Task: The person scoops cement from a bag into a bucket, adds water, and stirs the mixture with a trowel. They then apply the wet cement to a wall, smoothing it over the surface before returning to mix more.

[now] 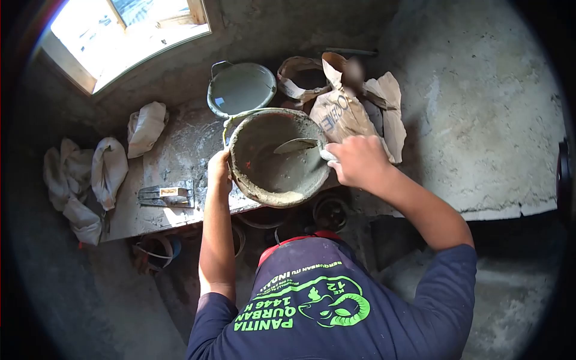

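A bucket [279,198] crusted with grey cement is tilted towards me at the edge of the work surface. My left hand [219,167] grips its left rim; most of the fingers are hidden behind the wall. On the opposite side, my right hand [363,161] is closed round the handle of a trowel [298,145], whose pointed blade reaches over the bucket's mouth. Grey wet mix [264,165] coats the inside. Just behind stands a second bucket [243,89] holding greyish liquid. Near my right hand is a brown paper cement bag [345,117], torn open at the top.
A flat plastering float [168,193] lies on the board [198,129] to the left. Crumpled pale sacks [109,171] sit further left, below a window [129,30]. A rough concrete slab [480,120] fills the right. Under the front edge are a small pail [157,251] and other containers.
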